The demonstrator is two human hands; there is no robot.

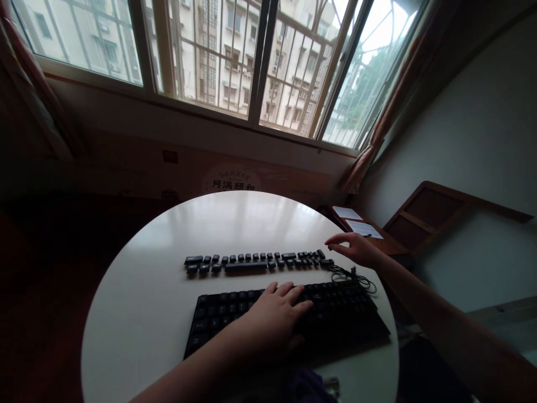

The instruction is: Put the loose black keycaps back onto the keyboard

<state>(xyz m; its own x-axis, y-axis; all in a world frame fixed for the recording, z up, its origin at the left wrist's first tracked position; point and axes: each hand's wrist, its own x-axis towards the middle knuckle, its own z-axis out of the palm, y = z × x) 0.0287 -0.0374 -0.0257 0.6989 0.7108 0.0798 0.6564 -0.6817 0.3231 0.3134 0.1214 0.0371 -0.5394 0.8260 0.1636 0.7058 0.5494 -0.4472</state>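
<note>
A black keyboard [213, 310] lies on the white round table [121, 313]. My left hand [274, 316] rests on its middle, fingers spread over the keys, and covers part of them. Beyond the keyboard, loose black keycaps are laid out in two rows, among them a long space bar [245, 267]. My right hand [356, 249] is at the right end of these rows, just above the table. Its thumb and fingers pinch a small dark piece that looks like a keycap [330, 247]. The keyboard's bundled cable [350, 274] lies below that hand.
Something purple [308, 386] is at the near side of the table, in shadow. Papers [364, 229] lie on a brown wooden surface past the right edge. A barred window [218, 56] with curtains spans the far wall, above a printed box [232, 176].
</note>
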